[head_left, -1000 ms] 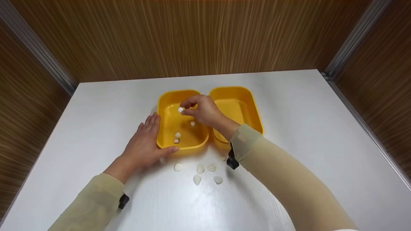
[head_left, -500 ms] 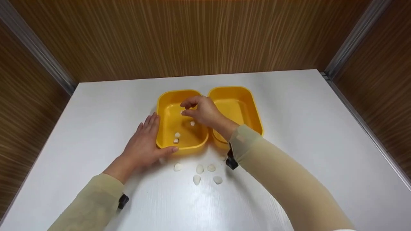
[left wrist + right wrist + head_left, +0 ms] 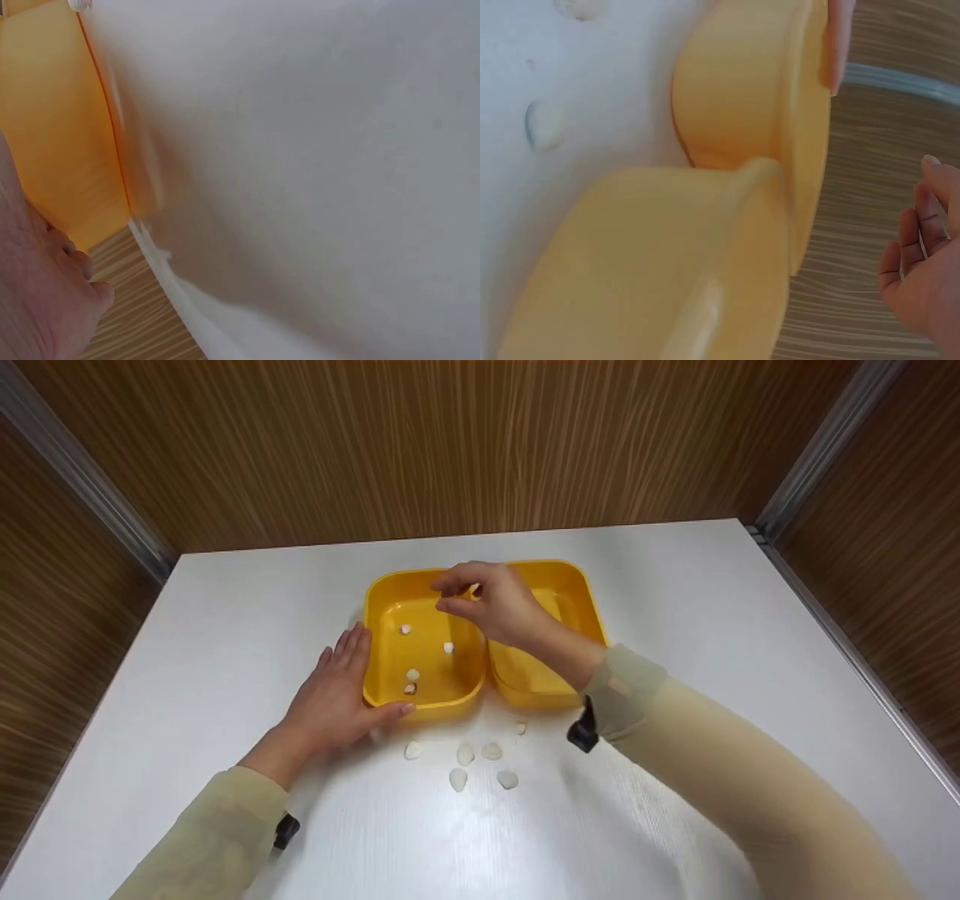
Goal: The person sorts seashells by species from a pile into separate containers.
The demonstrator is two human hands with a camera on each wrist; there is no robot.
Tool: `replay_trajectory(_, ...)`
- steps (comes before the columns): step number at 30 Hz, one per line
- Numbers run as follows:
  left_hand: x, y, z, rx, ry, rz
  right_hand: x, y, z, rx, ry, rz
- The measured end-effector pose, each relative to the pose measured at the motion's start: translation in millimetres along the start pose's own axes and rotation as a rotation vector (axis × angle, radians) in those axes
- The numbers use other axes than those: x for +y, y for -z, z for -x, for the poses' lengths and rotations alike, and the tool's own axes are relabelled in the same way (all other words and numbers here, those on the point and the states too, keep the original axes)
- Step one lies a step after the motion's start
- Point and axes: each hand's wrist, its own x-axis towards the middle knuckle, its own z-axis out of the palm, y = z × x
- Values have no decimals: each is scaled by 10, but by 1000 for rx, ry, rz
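My left hand rests against the left yellow box, fingers along its side and thumb at its front rim. In the left wrist view, part of this hand shows beside the yellow wall. Several small whitish seashells lie on the box floor, among them one shell near the back. My right hand hovers over the gap between both boxes, fingers loosely bent. The right wrist view shows this hand holding nothing. Below it stands the right yellow box, partly hidden by the hand and forearm.
Several pale shells lie on the white table in front of the boxes, including one shell and a smaller one close to the right box. A wood-grain panel rises behind the table, with more panels at both sides.
My right hand has let go of a shell, which now lies toward the back of the left box. The hand has then moved up and right. My left hand stays in place.
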Motion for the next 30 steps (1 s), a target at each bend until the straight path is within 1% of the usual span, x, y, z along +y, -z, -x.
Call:
replay_trajectory(3, -12, 4, 3, 6, -1, 0, -75, 119, 148, 4, 80, 32)
replay_trajectory(7, -20, 12, 16, 13, -5, -2, -114, 231, 380, -8, 173, 69)
replay_trajectory(11, -29, 12, 26, 21, -1, 0, -96, 293, 623, -32, 257, 89)
replay_trajectory(14, -35, 13, 28, 24, -1, -3, -56, 321, 792, -43, 299, 74)
replay_trajectory(17, -35, 18, 29, 25, -4, -3, -10, 350, 945, -54, 301, 42)
replay_trajectory(22, -37, 20, 40, 30, -5, 6, 65, 369, 1152, -89, 273, 13)
replay_trajectory(27, -38, 23, 42, 24, 4, 6, 172, 301, 1331, -145, 264, 13)
replay_trajectory(30, -29, 29, 35, 21, 6, 6, 269, 246, 1428, -161, 274, 11)
